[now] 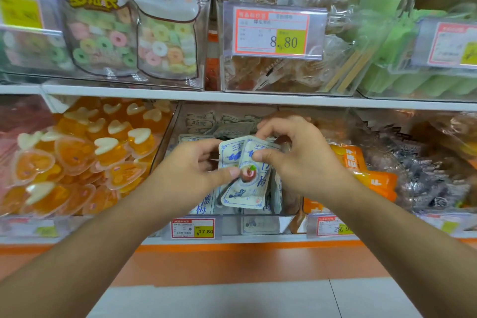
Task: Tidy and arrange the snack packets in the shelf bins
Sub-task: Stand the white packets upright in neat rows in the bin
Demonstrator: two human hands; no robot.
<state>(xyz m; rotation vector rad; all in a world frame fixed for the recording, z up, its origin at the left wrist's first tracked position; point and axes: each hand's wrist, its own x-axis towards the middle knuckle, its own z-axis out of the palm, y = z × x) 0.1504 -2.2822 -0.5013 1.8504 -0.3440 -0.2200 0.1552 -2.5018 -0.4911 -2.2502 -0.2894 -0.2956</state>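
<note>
Both of my hands hold a small stack of white-and-blue plum snack packets (246, 181) above the middle clear bin (265, 224) of the lower shelf. My left hand (192, 168) pinches the stack from the left, thumb on the front packet. My right hand (296, 155) grips the top right of the stack with curled fingers. More of the same packets (204, 204) stand in the bin below, and grey ones (227, 126) lie at its back.
Left bin holds orange heart-shaped jelly cups (77, 157). Right bins hold orange packets (366, 170) and dark wrapped snacks (433, 175). Upper shelf carries koala candy bags (165, 23), brown snacks (284, 75) and green packets (402, 41). Price tags (193, 228) line the shelf edge.
</note>
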